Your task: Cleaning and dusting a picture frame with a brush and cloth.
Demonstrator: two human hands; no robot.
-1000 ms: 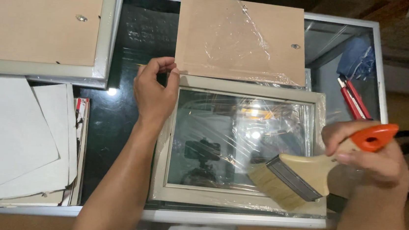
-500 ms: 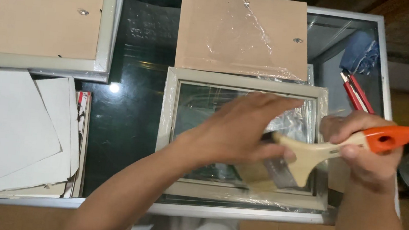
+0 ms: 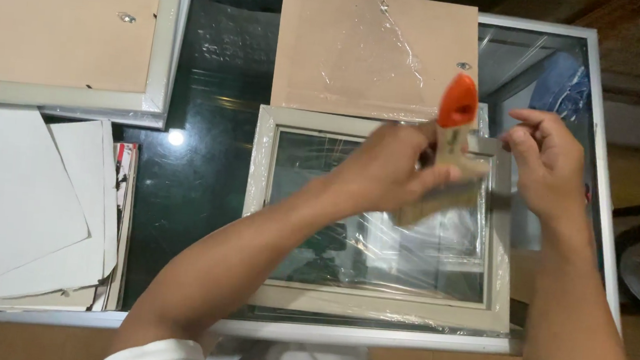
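Left hand (image 3: 386, 170) grips paintbrush (image 3: 452, 149), centre frame; right hand (image 3: 542, 157) open, empty; picture frame (image 3: 257, 198) below, plastic-wrapped, backing board (image 3: 363, 45) off.

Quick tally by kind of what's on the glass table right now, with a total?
Picture frames: 2, one open under the hands, one face down
Backing board: 1
Paintbrush: 1, in the left hand
Paper stack: 1
Total: 5
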